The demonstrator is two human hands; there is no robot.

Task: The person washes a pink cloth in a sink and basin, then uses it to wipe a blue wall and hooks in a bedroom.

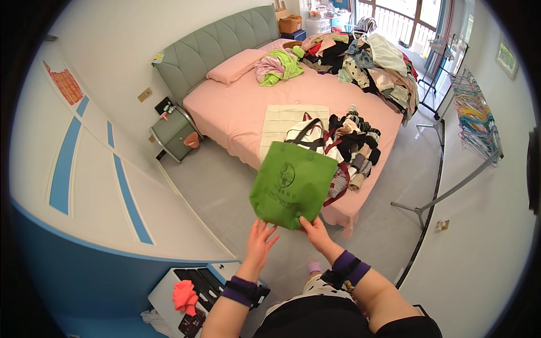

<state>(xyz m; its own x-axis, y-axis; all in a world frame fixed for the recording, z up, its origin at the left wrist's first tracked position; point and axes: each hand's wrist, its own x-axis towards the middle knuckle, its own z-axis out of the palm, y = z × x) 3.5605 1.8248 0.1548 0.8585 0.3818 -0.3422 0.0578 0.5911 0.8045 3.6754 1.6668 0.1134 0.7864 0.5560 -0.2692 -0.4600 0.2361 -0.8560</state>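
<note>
A green fabric tote bag (291, 186) with dark printing hangs in the air before me. My right hand (313, 230) grips its lower right corner, thumb on the front. Just below the bag's lower left edge is my left hand (262, 243), its fingers spread and holding nothing. Behind the bag, on the bed, lie white bags (298, 131) with black and dark red handles, partly hidden by it. Beside them is a pile of rolled and loose dark and striped clothes (355, 143). A cream quilted mat (274, 122) lies flat under the white bags.
The bed has a pink sheet (236, 126), a pillow (236, 66), a green and pink bundle (279, 67) and a large clothes heap (380, 67). A grey nightstand (174, 133) stands left. At right, many hangers (475, 114) hang on a metal rack (448, 192). A coral cloth (184, 297) lies on a white cabinet.
</note>
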